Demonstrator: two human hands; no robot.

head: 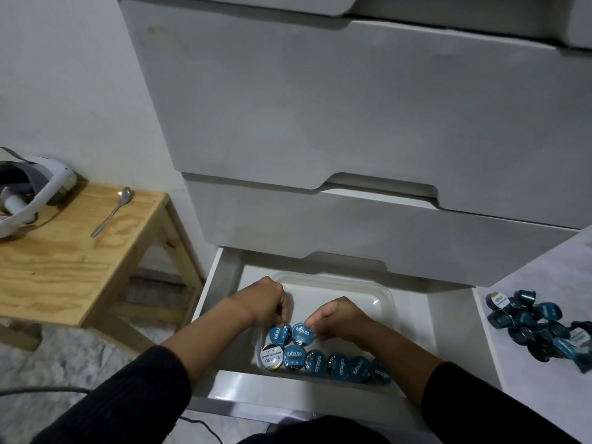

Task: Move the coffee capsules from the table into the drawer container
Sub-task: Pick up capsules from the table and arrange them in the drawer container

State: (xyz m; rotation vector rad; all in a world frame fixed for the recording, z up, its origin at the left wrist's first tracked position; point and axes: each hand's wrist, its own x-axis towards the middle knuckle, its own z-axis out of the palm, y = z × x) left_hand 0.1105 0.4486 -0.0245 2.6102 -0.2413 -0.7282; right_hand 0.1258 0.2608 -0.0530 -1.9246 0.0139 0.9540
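Inside the container, eight capsules, two hands each pinching one.

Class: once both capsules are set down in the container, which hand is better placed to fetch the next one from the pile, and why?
The right hand, probably. The pile of capsules lies on the surface to the right of the open drawer, on that hand's side. The left hand would have to cross over the container.
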